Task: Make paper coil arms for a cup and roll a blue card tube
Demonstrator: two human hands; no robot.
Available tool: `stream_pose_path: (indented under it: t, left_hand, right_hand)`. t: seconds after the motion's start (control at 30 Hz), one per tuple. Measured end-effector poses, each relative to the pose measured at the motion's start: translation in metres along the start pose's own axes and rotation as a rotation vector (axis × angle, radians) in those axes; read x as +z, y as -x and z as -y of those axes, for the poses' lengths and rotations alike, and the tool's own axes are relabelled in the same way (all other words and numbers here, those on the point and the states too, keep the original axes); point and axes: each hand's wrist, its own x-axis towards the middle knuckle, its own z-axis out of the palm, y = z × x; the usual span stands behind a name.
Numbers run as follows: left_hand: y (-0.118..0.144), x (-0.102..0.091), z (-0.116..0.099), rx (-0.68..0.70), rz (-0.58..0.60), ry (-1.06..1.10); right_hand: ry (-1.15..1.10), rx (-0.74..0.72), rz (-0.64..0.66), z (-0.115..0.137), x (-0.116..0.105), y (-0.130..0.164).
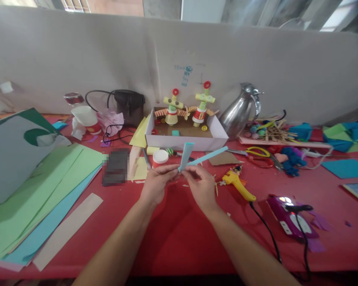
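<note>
The red-covered bench [173, 246] stretched across the whole view, with a pale wall [92, 59] behind it. A stack of coloured paper sheets [59, 174], mostly green with blue beneath, spread over its left side. At the back, in the middle, sat a low white box [186, 142], and just to its right stood a steel jug [237, 113]; a dark bag [129, 108] stood to its left against the wall. Inside the box were two paper figures [199, 116], each topped with a red disc. Both hands were raised over the bench in front of the box: the left hand [154, 184] and the right hand [203, 186] each pinched the light-blue paper strips [187, 154] between thumb and fingers. The strips met at the fingertips in a V, one nearly upright, the other slanting up to the right; whether they were joined could not be told. To the right lay a magenta power unit [276, 212] and, nearer the hands, a yellow glue gun [240, 186]. A small white-and-red cup [160, 157] stood just beyond the left hand.
</note>
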Motion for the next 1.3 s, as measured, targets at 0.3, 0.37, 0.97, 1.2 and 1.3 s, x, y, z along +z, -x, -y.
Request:
stream_pose_path:
  t: [0.3, 0.37, 0.97, 1.2, 1.3]
  left_hand:
    - [-0.001, 0.0, 0.0, 0.053, -0.004, -0.062]
    - [-0.002, 0.0, 0.001, 0.057, -0.002, -0.076]
    - [0.003, 0.004, -0.004, 0.107, 0.011, -0.099]
    - [-0.001, 0.002, -0.001, 0.012, -0.019, 0.041]
    - [-0.004, 0.0, 0.001, 0.04, -0.042, 0.061]
  right_hand:
    - [-0.004, 0.05, 0.013, 0.003, -0.002, -0.001]
    - [-0.011, 0.068, 0.017, 0.003, -0.003, -0.001]
    - [-0.21, 0.232, -0.025, 0.007, 0.001, 0.001]
    - [-0.257, 0.254, 0.009, 0.005, 0.007, 0.003]
    - [-0.43, 0.368, 0.051, 0.006, 0.008, 0.0]
